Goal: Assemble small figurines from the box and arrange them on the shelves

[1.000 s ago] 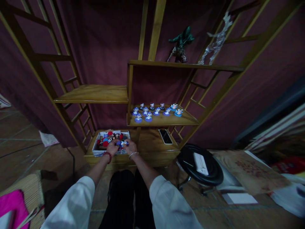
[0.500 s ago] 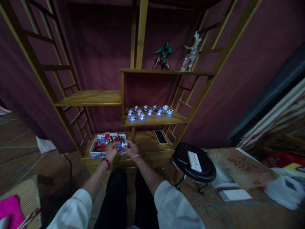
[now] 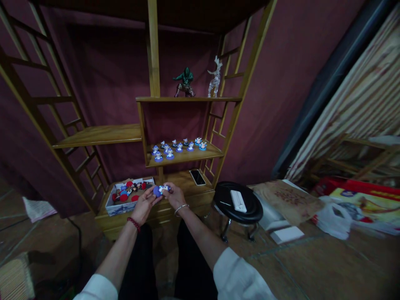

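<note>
Between both hands, in front of the low shelf, is a small purple-and-white figurine [image 3: 161, 190] with a round purple base, lying on its side. My left hand [image 3: 146, 204], with a red bead bracelet at the wrist, grips the base end with its fingertips. My right hand [image 3: 175, 196], wearing a pale bracelet, pinches the other end. Left of the hands, a shallow white box [image 3: 116, 209] holds several loose figurines with red, blue and dark parts. Several similar purple figurines [image 3: 169, 154] stand upright in rows on the shelf above, beside dark ones and blue-based ones [image 3: 203, 146].
A black phone [image 3: 197, 177] lies on the bottom board. On the upper shelf stand a green-and-brown figure [image 3: 185, 81] and a clear deer statue [image 3: 215, 79]. To the right, a round black stool [image 3: 223, 198] bears a white object [image 3: 238, 201]; cardboard [image 3: 287, 200] and bags lie beyond.
My view has turned right, so the shelf sits further left. Both hands still hold the purple figurine and are now farther from the box, to its right.
</note>
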The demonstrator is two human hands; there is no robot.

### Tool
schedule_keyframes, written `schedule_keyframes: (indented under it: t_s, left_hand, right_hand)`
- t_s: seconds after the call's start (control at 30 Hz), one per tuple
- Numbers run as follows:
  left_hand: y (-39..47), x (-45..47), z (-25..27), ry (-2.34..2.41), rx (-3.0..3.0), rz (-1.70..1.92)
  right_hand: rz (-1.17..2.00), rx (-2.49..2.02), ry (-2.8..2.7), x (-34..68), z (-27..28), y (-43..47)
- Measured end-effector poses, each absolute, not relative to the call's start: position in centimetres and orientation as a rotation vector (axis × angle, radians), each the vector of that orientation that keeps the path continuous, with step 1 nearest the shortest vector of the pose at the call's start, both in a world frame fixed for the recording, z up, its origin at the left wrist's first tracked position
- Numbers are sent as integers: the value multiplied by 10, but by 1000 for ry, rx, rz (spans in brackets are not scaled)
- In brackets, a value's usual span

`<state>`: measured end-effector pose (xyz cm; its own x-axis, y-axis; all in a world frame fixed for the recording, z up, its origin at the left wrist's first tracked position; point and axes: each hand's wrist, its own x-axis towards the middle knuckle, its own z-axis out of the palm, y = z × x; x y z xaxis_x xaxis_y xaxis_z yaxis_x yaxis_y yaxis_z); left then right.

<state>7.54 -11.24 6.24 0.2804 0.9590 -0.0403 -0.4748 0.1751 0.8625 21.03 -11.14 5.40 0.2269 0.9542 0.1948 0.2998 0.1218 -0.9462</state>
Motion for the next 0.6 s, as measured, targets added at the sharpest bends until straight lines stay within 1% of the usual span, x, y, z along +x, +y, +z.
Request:
schedule_keyframes:
  t_s: [0.6]
  left_hand:
    - [-153, 91, 70, 790, 966, 1193]
  right_hand:
    - [654, -1387, -1296, 223, 51, -151]
